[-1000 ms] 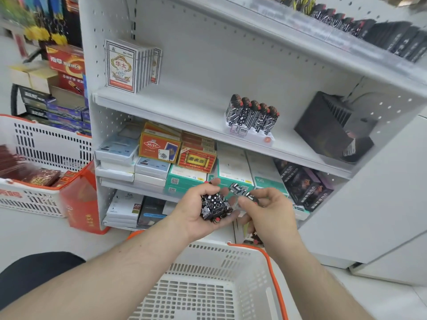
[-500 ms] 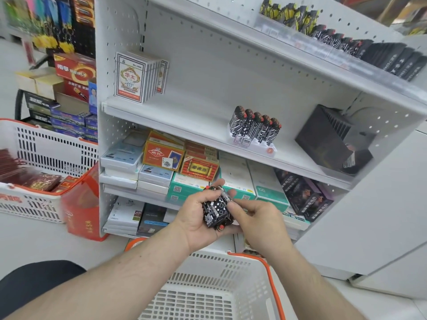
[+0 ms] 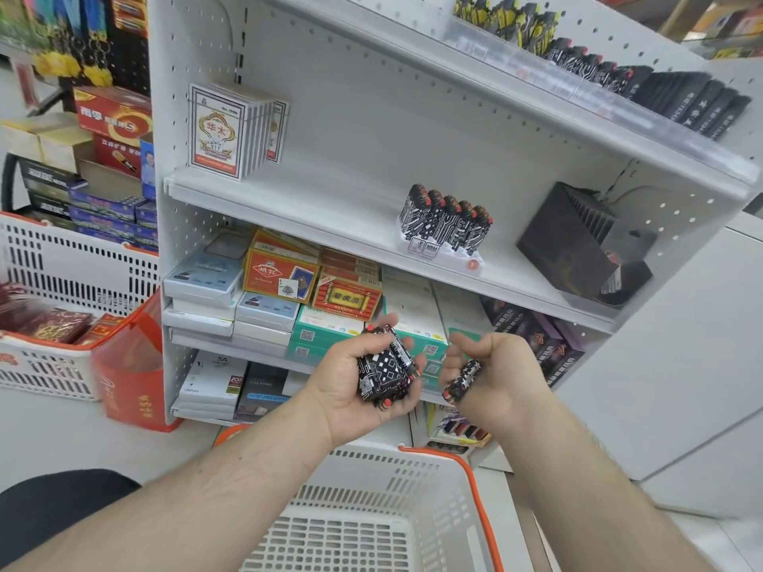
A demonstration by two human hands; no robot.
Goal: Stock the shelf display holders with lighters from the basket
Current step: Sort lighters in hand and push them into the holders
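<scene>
My left hand cups a bundle of several black-and-white patterned lighters with red tops, palm up, in front of the lower shelves. My right hand sits just to its right and holds a single lighter of the same pattern. On the middle shelf a clear display holder carries a row of several matching lighters. The white basket with an orange handle is below my arms; what shows of its inside holds no lighters.
A black slotted display box stands at the right of the middle shelf. Card decks stand at its left. The top shelf holds more lighters. Boxed goods fill the lower shelves. Another white basket sits on the floor at left.
My right hand has drawn one lighter away from the bundle in my left hand, and the hands have separated. The camera has tilted up and moved closer to the shelf.
</scene>
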